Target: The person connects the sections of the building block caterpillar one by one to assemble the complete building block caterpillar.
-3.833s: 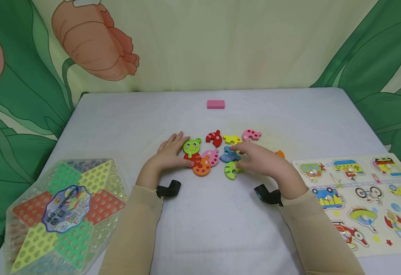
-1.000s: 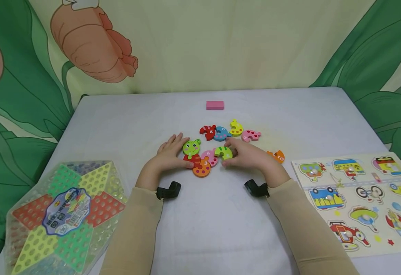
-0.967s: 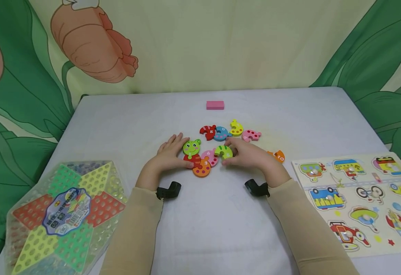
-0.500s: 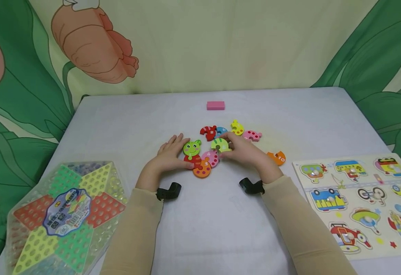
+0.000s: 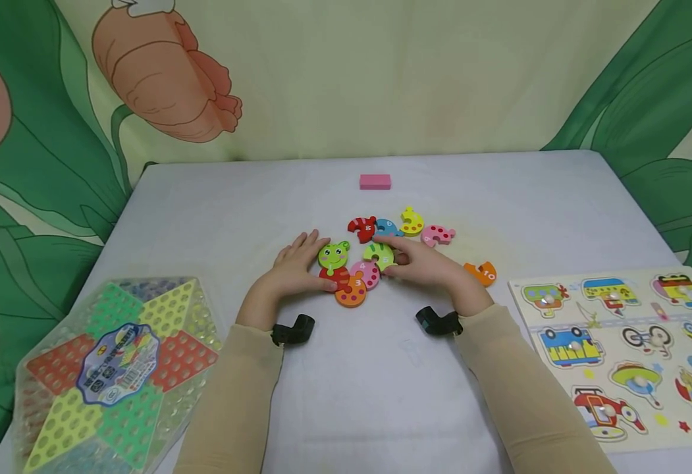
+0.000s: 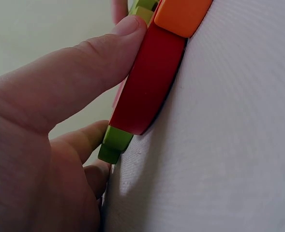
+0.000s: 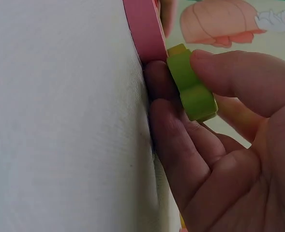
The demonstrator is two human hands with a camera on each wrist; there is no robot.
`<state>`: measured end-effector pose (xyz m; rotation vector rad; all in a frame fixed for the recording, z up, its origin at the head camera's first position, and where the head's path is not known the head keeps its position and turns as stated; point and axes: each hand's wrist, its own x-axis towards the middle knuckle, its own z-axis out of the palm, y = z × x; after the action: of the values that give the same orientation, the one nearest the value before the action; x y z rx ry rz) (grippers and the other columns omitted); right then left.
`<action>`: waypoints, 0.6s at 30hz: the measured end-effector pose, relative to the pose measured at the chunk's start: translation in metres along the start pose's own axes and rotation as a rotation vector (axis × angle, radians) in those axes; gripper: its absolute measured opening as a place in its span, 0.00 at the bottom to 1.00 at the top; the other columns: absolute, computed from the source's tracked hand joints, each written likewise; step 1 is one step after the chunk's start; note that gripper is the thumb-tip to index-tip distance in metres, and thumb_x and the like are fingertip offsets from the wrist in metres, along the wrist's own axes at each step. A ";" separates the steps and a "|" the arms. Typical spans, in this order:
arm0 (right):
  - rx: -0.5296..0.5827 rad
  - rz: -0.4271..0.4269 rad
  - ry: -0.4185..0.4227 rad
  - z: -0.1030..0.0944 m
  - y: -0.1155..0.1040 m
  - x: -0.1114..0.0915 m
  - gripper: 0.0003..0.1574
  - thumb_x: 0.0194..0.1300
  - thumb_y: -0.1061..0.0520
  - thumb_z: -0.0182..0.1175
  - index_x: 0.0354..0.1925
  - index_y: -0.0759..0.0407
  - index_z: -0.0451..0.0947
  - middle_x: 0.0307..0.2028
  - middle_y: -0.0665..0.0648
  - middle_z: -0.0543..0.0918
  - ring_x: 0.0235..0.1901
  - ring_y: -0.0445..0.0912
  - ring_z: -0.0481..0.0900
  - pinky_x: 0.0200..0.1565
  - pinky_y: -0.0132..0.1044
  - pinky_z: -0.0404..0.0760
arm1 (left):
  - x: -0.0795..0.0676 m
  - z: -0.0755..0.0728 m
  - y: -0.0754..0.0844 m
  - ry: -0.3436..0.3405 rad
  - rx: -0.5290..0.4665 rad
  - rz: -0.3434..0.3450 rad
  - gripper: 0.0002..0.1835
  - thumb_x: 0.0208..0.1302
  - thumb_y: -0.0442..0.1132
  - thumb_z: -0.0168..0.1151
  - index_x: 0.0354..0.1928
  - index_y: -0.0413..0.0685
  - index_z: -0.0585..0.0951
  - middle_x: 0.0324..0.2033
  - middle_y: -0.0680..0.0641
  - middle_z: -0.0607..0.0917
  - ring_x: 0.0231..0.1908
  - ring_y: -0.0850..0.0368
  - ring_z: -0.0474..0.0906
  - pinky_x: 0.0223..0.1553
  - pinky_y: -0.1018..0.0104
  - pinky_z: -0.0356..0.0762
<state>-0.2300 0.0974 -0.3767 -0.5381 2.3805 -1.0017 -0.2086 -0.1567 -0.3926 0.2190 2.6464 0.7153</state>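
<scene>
White-clothed bench (image 5: 357, 395), caterpillar puzzle (image 5: 350, 293)

Right hand (image 5: 425, 264) pinches the green striped piece (image 5: 379, 253) just beside the nearer pink piece (image 5: 372, 276), mid-bench; left hand (image 5: 292, 268), fingers extended, rests its thumb on the red piece (image 6: 149, 79) touching the green head (image 5: 334, 255).

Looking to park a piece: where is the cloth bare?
A broad patch: between left sleeve and right sleeve, in front of the number pieces. Another: beyond the star-patterned box, left of the left hand. A third: beyond the puzzle board. Either side of the pink block is bare too. Crowded: between left hand and right hand.
</scene>
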 end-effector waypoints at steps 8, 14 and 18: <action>0.035 -0.017 0.020 0.000 0.001 0.001 0.37 0.60 0.52 0.59 0.66 0.42 0.58 0.18 0.53 0.63 0.21 0.46 0.63 0.26 0.34 0.63 | 0.000 0.000 0.000 0.000 -0.006 0.007 0.49 0.46 0.59 0.65 0.69 0.60 0.53 0.72 0.51 0.41 0.71 0.50 0.30 0.68 0.46 0.31; 0.018 -0.031 0.008 0.001 0.002 0.000 0.38 0.59 0.52 0.59 0.66 0.40 0.58 0.28 0.55 0.68 0.26 0.47 0.67 0.29 0.34 0.67 | 0.000 0.000 -0.001 0.004 -0.007 0.009 0.49 0.45 0.59 0.65 0.69 0.60 0.53 0.72 0.51 0.42 0.71 0.50 0.31 0.68 0.46 0.31; 0.025 -0.016 0.005 0.001 0.002 0.000 0.35 0.59 0.51 0.60 0.64 0.41 0.61 0.22 0.54 0.66 0.23 0.46 0.66 0.28 0.34 0.66 | -0.001 0.000 -0.001 0.003 -0.007 0.009 0.49 0.45 0.59 0.65 0.69 0.60 0.53 0.72 0.51 0.42 0.71 0.50 0.31 0.68 0.47 0.31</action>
<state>-0.2297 0.0982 -0.3790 -0.5473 2.3684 -1.0395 -0.2080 -0.1575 -0.3928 0.2280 2.6475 0.7280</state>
